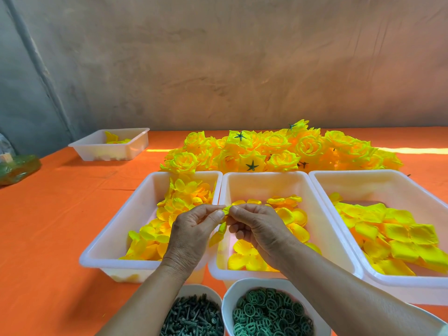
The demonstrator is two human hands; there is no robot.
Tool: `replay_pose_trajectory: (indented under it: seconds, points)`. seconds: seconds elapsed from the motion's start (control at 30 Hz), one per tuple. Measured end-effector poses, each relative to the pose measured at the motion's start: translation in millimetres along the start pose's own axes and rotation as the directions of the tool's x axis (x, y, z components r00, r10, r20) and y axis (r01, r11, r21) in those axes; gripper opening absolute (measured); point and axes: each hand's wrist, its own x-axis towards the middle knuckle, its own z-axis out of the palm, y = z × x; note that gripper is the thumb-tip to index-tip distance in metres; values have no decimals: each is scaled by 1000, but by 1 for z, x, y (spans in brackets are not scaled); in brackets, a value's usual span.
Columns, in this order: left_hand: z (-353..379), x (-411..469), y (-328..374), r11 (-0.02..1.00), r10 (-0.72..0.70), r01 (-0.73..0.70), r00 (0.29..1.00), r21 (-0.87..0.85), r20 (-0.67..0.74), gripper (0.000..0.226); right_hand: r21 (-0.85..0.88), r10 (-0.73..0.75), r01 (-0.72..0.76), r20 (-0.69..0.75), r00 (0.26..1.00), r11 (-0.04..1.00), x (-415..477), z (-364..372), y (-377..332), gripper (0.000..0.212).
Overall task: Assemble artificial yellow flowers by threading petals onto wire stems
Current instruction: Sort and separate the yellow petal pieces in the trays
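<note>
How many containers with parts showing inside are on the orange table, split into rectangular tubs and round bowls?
White rectangular tubs: 4
Round white bowls: 2
Total: 6

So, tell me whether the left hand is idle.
No, the left hand pinches a petal together with the right hand above the trays.
</note>
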Motion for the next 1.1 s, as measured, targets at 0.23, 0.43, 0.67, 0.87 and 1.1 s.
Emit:
replay_pose_trajectory:
  seconds: [0.23, 0.43, 0.67, 0.87, 1.1]
  points:
    - [0, 4, -6, 999, -35, 35, 999, -1, -19, 11, -61, -48, 48, 1, 999, 997, -1, 1, -1, 19]
    - [1, 2, -7, 999, 12, -10, 999, 44, -46, 13, -76, -78, 75, -32, 996, 994, 0, 2, -1, 17]
    - [2, 0, -5, 997, 10, -10, 1000, 77, 0, 16, -111, -102, 96, -51, 993, 989, -1, -1, 0, 24]
    - [1, 5, -7, 996, -60, 71, 984, 62, -165, 22, -236, -100, 70, -119, 988, 969, 1, 3, -1, 12]
    - [2, 5, -10, 990, -47, 64, 991, 129, -126, 13, -305, -100, 79, -52, 994, 949, 3, 6, 3, 6]
